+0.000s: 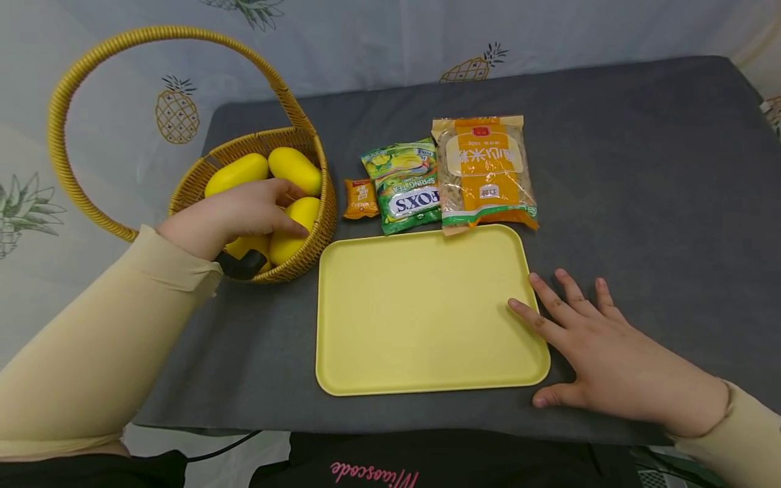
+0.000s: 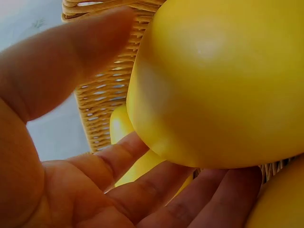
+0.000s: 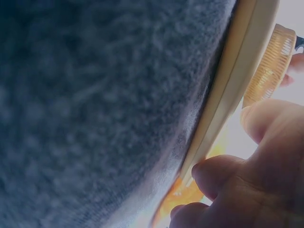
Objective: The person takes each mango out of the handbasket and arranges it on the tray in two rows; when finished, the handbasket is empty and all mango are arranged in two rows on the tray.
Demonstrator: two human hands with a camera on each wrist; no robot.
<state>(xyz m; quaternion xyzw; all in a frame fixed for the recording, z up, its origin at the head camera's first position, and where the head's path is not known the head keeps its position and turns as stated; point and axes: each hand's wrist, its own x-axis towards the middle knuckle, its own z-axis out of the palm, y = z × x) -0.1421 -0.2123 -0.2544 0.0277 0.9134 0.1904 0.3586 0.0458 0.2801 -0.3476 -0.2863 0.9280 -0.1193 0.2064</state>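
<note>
My left hand [image 1: 250, 210] reaches into a wicker basket [image 1: 329, 203] of yellow mangoes. Its thumb and fingers straddle one mango [image 1: 304, 212] near the basket's right side. In the left wrist view the thumb stands a little apart from that mango [image 2: 213, 85], while the fingers [image 2: 156, 185] pass beneath it, tips hidden. Spread wide, my right hand [image 1: 604, 352] lies at the right edge of a yellow tray [image 1: 427, 312], index and middle fingertips over its rim. The right wrist view shows fingers [image 3: 221, 175] close to the tray's side [image 3: 232, 85].
Behind the tray are a small orange packet [image 1: 361, 198], a green FOX'S candy bag [image 1: 405, 186] and a larger orange-and-clear food bag [image 1: 485, 169], whose bottom meets the tray's far rim. The basket's tall handle [image 1: 61, 122] arches over the left side. Grey cloth [image 1: 641, 203] covers the table.
</note>
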